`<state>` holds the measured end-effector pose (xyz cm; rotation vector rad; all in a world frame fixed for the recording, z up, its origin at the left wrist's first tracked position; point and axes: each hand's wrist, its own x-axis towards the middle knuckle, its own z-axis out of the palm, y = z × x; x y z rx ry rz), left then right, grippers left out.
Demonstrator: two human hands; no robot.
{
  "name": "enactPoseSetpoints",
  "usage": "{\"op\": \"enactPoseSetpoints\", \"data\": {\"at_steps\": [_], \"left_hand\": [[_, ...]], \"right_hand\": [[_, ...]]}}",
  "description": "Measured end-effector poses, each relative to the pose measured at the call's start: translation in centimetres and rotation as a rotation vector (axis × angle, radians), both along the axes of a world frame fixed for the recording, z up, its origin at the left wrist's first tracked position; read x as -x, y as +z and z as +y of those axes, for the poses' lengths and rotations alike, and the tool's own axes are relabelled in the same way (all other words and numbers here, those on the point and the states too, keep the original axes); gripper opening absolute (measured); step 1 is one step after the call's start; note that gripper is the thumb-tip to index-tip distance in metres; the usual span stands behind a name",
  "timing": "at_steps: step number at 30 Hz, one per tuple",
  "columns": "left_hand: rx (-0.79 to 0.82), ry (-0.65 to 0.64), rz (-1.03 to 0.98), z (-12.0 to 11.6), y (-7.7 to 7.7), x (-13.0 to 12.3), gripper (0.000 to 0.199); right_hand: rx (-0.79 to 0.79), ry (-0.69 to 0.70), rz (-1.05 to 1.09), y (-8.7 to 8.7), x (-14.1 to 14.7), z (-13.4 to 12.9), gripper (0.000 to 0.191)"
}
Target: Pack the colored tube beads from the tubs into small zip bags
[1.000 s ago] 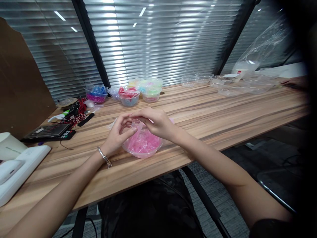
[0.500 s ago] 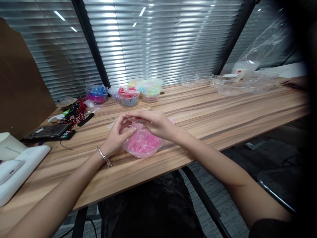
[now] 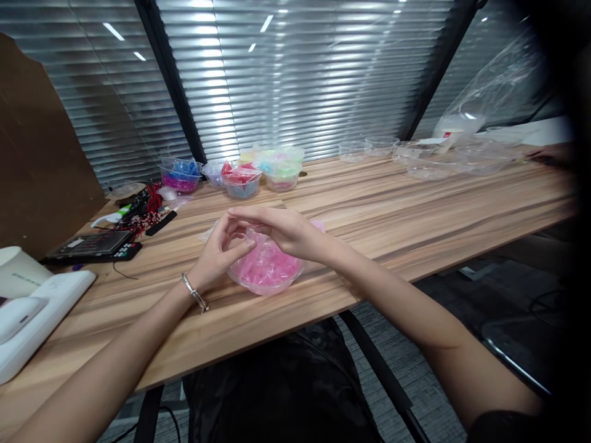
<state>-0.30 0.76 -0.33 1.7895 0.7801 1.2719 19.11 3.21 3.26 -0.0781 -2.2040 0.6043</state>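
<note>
A clear round plastic bowl (image 3: 266,288) stands on the table in front of me, filled with pink translucent pieces (image 3: 272,263) and some clear film. My left hand (image 3: 225,246) curves around the bowl's left side, its thumb apart from the bent fingers. From the right, my right hand (image 3: 284,231) arches over the bowl with fingers stretched towards the left one. The fingertips of both hands meet above the far left of the bowl. I make out nothing held in either hand; the undersides of the fingers are partly hidden.
Behind stand tubs of blue and purple (image 3: 180,176), red (image 3: 241,179) and pale green (image 3: 282,172) pieces. Several clear bowls (image 3: 429,165) are at the back right. Wires (image 3: 145,206), a black device (image 3: 92,246), a paper cup (image 3: 21,271) and a white device (image 3: 46,314) lie left.
My right hand has shifted very slightly left over the bowl. Otherwise the hands, bowl and pink pieces look the same.
</note>
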Motion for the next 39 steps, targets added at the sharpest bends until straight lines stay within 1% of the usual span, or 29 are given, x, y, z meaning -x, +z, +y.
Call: {"op": "enactPoseSetpoints", "data": {"at_steps": [4,7,10,13,16,19,23,26,29,31,35,37,39], "left_hand": [[0.016,-0.014,-0.004,-0.1,0.1,0.0,0.052],[0.016,-0.005,0.007,0.0,0.0,0.2,0.051],[-0.001,0.008,0.022,0.2,-0.1,0.4,0.053],[-0.019,0.01,0.032,0.1,-0.1,0.4,0.053],[-0.023,0.009,0.039,-0.2,0.0,0.0,0.052],[-0.035,0.049,0.009,-0.5,-0.2,-0.6,0.05],[-0.039,0.115,-0.048,-1.0,-0.3,-1.5,0.048],[-0.021,0.114,-0.068,-1.5,-0.1,-2.0,0.047],[-0.011,0.129,-0.07,-1.9,0.2,-2.5,0.048],[-0.008,0.132,-0.076,-2.2,0.3,-2.8,0.049],[0.003,0.126,-0.135,-2.9,0.4,-3.6,0.049],[0.007,0.148,-0.157,-3.3,0.4,-3.9,0.05],[-0.006,0.184,-0.16,-3.6,0.5,-4.3,0.05]], "right_hand": [[0.01,0.003,0.003,0.0,0.0,0.0,0.045],[0.033,-0.009,-0.021,0.0,0.0,0.1,0.048],[0.045,0.015,-0.026,0.0,-0.1,0.2,0.053],[0.059,0.015,0.028,0.0,-0.4,0.3,0.044],[0.095,-0.041,0.089,-0.1,-0.8,0.4,0.033],[0.155,-0.071,0.024,0.1,-1.2,0.5,0.03],[0.189,-0.054,-0.081,0.4,-1.6,0.7,0.025],[0.161,-0.046,-0.129,0.6,-1.8,0.9,0.026],[0.074,-0.043,-0.16,0.7,-2.1,0.8,0.028],[0.016,-0.055,-0.144,0.8,-2.3,0.4,0.028],[-0.041,-0.093,-0.042,0.8,-3.3,-0.5,0.029],[-0.051,-0.065,-0.002,0.6,-3.9,-1.0,0.026],[-0.047,0.018,-0.078,0.7,-4.4,-1.3,0.026]]}}
